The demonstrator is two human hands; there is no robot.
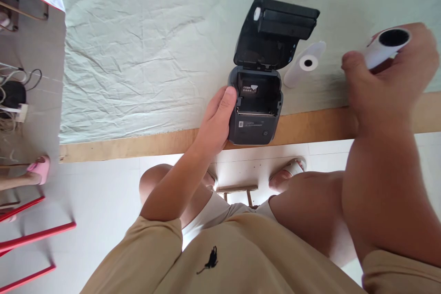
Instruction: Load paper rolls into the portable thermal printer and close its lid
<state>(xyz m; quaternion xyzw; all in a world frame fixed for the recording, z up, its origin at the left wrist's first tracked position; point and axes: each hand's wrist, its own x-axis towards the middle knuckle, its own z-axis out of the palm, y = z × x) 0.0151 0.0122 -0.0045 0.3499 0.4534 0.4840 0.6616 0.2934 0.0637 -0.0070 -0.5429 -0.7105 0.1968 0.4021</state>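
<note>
A dark grey portable label printer (257,124) lies at the table's near edge. Its black lid (267,39) is swung up and away, so the hollow paper bay shows. My left hand (218,117) grips the printer's left side, thumb on the rim of the bay. To the right, my right hand (389,71) is closed around a white paper roll (377,53) with a wide, dark core. Between the printer and that hand, a smaller white paper roll (299,66) with a narrow core rests on the cloth, its loose end sticking out at the back.
A pale green, wrinkled cloth (144,46) covers the table, whose bare wooden edge (138,144) runs along the front. On the left floor are red metal legs (37,234), tangled cables (14,96) and another person's foot in a pink slipper (39,170).
</note>
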